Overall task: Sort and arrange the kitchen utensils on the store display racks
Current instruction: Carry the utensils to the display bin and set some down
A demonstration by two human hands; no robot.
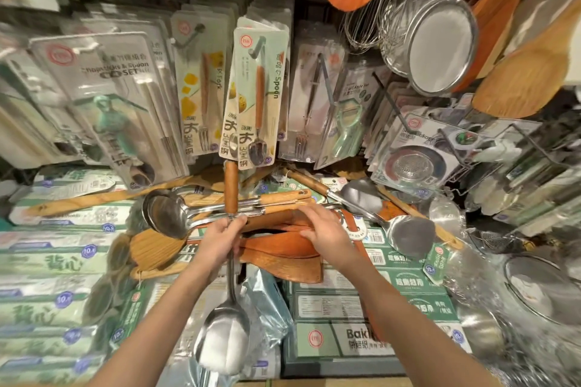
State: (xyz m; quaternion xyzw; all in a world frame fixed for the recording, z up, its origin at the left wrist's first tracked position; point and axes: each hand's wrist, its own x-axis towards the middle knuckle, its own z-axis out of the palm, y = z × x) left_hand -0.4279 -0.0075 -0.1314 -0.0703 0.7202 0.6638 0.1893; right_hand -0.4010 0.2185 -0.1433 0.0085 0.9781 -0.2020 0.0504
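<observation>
A person is standing over a crowded store display of kitchen utensils, both bare arms reaching forward from the bottom edge of the view. Along the left edge of the shelf, green and white boxed goods [53, 264] are lying stacked in rows, and a clear pack labelled as a chopsticks and spoon set [103, 97] is hanging above them. Moving right, the left hand [220, 239] is clenching the metal shaft of a large serving spoon [224, 342]; the spoon is running straight through the fist, its wooden handle [231, 187] pointing up and away toward the hanging packs, its shiny bowl hanging below the wrist near the bottom edge. Just left of that hand, a steel ladle [166, 214] is lying on its side in the heap. Above, a carded spoon pack [257, 97] is hanging from a hook. To the right, the right hand [327, 232] is resting palm down with fingers spread on a pile of reddish wooden spatulas [283, 248], pressing on them rather than closing around any one. Farther right, a steel turner [408, 236] is lying at the heap's right side, and a round mesh strainer [440, 41] is hanging near the upper right corner.
</observation>
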